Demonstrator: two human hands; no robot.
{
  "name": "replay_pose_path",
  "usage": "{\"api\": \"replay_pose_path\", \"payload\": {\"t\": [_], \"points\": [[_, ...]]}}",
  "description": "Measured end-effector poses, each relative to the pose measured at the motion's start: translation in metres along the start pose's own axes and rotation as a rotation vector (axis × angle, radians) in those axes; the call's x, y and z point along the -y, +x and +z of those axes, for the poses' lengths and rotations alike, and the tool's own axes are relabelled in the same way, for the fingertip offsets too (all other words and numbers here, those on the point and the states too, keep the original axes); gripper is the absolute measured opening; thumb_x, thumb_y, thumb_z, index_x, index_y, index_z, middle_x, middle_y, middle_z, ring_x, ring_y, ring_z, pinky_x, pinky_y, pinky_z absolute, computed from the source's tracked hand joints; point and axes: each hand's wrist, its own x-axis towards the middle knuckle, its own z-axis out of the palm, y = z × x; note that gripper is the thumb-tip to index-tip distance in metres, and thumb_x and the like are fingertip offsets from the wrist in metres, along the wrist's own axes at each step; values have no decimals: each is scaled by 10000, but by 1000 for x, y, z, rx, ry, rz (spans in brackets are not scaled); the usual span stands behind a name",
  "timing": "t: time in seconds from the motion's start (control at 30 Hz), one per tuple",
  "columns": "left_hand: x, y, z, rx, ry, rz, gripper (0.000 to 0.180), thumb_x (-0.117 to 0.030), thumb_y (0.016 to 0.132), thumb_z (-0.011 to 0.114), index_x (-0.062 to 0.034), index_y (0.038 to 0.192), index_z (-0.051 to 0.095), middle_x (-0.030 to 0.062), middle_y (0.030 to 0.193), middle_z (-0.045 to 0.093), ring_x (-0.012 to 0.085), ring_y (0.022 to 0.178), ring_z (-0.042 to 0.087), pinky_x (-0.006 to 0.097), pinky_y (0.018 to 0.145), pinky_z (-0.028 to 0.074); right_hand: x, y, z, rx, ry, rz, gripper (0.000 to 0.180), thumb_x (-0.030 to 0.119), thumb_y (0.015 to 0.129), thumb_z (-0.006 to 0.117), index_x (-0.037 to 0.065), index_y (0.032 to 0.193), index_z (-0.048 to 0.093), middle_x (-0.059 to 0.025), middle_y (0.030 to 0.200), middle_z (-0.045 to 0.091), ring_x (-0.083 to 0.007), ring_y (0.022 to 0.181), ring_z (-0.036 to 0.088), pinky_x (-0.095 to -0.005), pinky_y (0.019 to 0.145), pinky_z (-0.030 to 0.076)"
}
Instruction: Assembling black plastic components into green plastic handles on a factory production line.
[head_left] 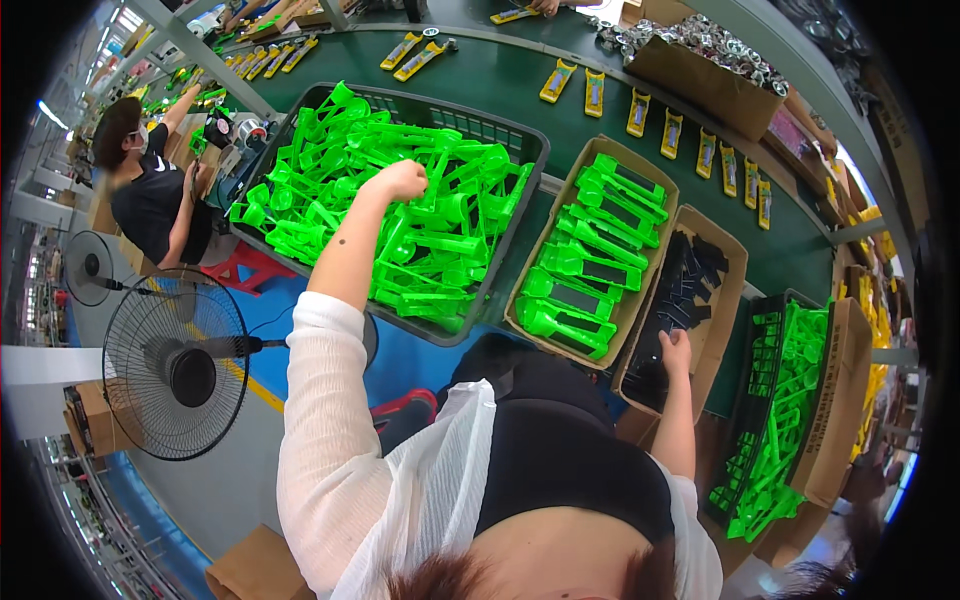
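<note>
My left hand (400,180) reaches into a dark crate (520,140) heaped with bright green plastic parts (420,230); its fingers are curled among the parts, and whether it grips one cannot be made out. My right hand (676,352) rests in a cardboard box (735,262) of small black pieces (685,285), fingers down on them. Between the two stands another cardboard box (668,195) holding a neat stack of green parts with black inserts (585,265).
A green conveyor belt (500,75) carries yellow packaged items (640,112) along the far side. Another crate of green parts (780,420) stands at the right. A floor fan (175,362) stands at the left, and a person in black (150,195) works further along.
</note>
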Motion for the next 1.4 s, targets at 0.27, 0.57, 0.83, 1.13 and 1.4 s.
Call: {"api": "replay_pose_path", "payload": {"t": [0.27, 0.57, 0.83, 1.13, 1.4], "points": [[-33, 55, 22, -226, 370, -312, 449, -438, 772, 568, -121, 1091, 583, 65, 1143, 565, 226, 1048, 535, 365, 872, 413, 5, 4, 3, 17, 6, 12, 364, 325, 734, 646, 18, 907, 557, -121, 795, 602, -240, 761, 584, -333, 700, 449], [14, 14, 10, -864, -501, -111, 278, -255, 781, 558, -21, 924, 609, 142, 851, 643, 254, 780, 613, 365, 686, 470, 7, -12, 1, -28, 67, -32, 313, 266, 768, 641, 4, 906, 542, -109, 809, 596, -224, 754, 578, -323, 708, 451], [-65, -112, 37, -838, -938, 793, 198, 50, 780, 531, 4, 963, 592, 81, 972, 606, 166, 919, 561, 262, 832, 421, 63, -20, -20, -499, -11, -366, 195, 147, 767, 614, -2, 874, 546, -126, 783, 566, -264, 719, 555, -346, 657, 445], [-100, -119, 95, -97, -1745, 1178, 247, -183, 769, 629, 27, 894, 598, 133, 940, 607, 293, 995, 535, 382, 887, 407, 283, -91, -12, 792, 992, -233, 391, 292, 916, 426, 32, 1203, 374, -134, 1109, 504, -218, 987, 522, -299, 720, 478], [-118, -142, 99, -22, -1578, 987, 357, -9, 755, 599, 16, 1102, 518, 151, 1035, 584, 255, 1005, 556, 331, 812, 478, 296, -145, -41, 556, 1131, -199, 161, 138, 876, 484, 30, 959, 397, -106, 701, 554, -118, 453, 475, -211, 368, 341]]}}
